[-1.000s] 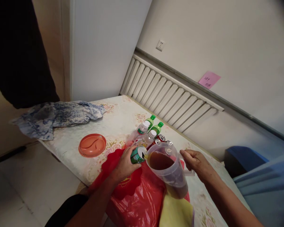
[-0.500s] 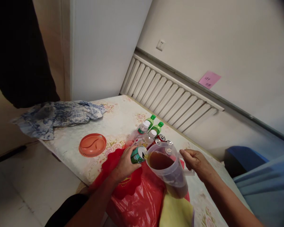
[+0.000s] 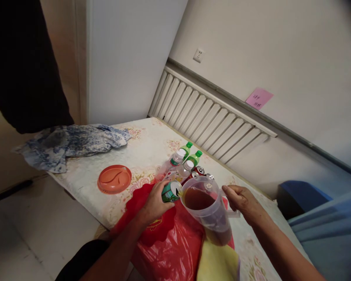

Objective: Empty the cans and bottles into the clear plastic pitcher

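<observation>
My left hand [image 3: 157,205] is wrapped round a green drink can [image 3: 170,191], tilted on its side with its opening at the rim of a clear plastic pitcher [image 3: 213,218]. Yellowish liquid shows at the can's mouth, running into the pitcher. By the handle, my right hand [image 3: 241,201] grips the pitcher, which leans toward the can and holds brown liquid. Behind them stand clear bottles with white caps [image 3: 178,158], green bottles [image 3: 195,158] and dark red cans [image 3: 199,170]. Part of this group is hidden by the pitcher.
Under my hands lie a red scalloped tray [image 3: 160,230], red plastic sheeting [image 3: 175,257] and a yellow cloth [image 3: 219,261]. An orange divided dish [image 3: 114,179] sits left on the flowered tablecloth [image 3: 148,134]. A blue-white cloth [image 3: 87,140] lies beyond it; a radiator [image 3: 210,113] borders the table.
</observation>
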Motion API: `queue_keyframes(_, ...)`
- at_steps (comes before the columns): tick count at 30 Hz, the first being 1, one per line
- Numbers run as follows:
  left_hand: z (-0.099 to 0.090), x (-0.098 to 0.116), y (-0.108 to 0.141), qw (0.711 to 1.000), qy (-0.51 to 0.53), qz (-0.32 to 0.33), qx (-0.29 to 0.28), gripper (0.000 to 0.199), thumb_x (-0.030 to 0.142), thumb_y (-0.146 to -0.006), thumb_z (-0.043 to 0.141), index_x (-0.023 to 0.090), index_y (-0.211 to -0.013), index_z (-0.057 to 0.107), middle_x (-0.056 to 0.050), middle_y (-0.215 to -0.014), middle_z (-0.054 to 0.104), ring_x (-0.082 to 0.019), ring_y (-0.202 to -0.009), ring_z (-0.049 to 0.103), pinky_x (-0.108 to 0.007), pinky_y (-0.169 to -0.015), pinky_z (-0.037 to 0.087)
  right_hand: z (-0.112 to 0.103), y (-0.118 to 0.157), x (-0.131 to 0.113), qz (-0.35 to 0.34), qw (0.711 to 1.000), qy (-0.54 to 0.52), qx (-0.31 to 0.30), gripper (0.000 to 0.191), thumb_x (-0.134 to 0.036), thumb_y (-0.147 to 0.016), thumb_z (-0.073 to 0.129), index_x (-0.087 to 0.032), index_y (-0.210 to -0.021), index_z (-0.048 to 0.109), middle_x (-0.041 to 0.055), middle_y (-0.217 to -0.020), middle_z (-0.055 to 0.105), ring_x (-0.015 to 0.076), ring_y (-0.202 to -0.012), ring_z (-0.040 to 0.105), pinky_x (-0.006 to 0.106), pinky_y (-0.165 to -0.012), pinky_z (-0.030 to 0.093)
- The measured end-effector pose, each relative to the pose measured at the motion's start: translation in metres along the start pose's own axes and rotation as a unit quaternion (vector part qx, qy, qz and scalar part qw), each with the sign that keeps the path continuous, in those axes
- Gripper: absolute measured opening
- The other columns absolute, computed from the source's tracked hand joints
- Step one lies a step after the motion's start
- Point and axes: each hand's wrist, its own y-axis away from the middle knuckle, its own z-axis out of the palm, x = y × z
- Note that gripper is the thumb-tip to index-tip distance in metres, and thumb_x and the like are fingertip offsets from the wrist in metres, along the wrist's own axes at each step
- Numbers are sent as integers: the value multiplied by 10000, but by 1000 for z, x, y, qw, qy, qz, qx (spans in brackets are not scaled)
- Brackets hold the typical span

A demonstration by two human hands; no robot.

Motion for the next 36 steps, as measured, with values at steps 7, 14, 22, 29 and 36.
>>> queue_keyframes(7,-2,4,0,1000,29,-12,-2,641,106,-592,672,268,-1196,530,-44,-1223,604,-266,-1174,544,-409,-1010,413,2,1,12,4,997,-80,15,525,-604,-794,520,-226,-453,392,-45,-399,399,105,-410,325,267,-463,259)
queue_keyframes(14,-3,5,0,999,32,-26,1,662,124,-586,688,260,-1214,526,-49,-1261,587,-269,-1200,531,-399,-1007,416,6,2,40,30,959,-274,71,484,-563,-799,563,-219,-483,436,-47,-413,393,102,-427,310,276,-471,279)
queue_keyframes(22,-1,1,0,999,36,-21,7,652,134,-600,710,340,-1188,517,-39,-1258,598,-278,-1191,544,-397,-977,419,35,5,55,11,877,-449,168,430,-440,-768,592,-236,-504,320,-98,-415,243,75,-388,212,255,-427,289)
queue_keyframes(29,-2,1,-1,999,37,-31,8,658,134,-585,712,327,-1180,508,-46,-1258,594,-277,-1193,542,-400,-988,407,67,12,78,37,827,-520,212,357,-408,-716,624,-221,-528,385,-92,-425,331,65,-372,253,239,-401,262)
queue_keyframes(36,-2,2,2,998,44,-46,-5,658,155,-589,697,303,-1201,502,-31,-1228,616,-262,-1147,568,-404,-988,423,81,20,111,23,831,-513,216,382,-422,-770,569,-226,-540,337,-92,-454,298,77,-397,225,234,-399,227)
